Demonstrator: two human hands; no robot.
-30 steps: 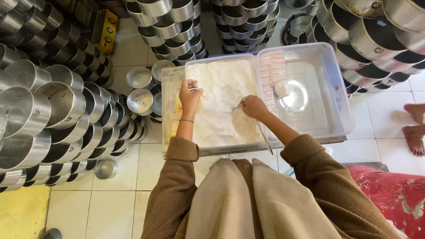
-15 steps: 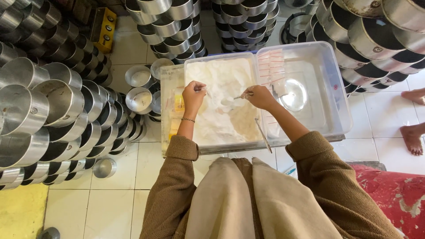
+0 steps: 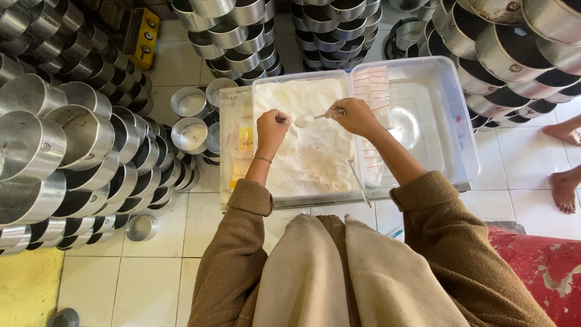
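Observation:
A shallow metal tray on the floor holds a wide layer of white paste. My right hand grips a small spoon heaped with the paste, its bowl pointing left. My left hand is pinched on what looks like a small clear bag right at the spoon's tip. Both hands hover over the far half of the tray, a few centimetres apart. My brown sleeves and beige apron fill the bottom of the view.
A clear plastic tub beside the tray holds a stack of small bags and a round metal lid. A thin metal tool lies on the paste. Stacked metal tins crowd the left and back. Another person's bare feet stand at right.
My right hand lifted from the paste with the spoon and moved up towards the far side. My left hand shifted right to meet the spoon's tip.

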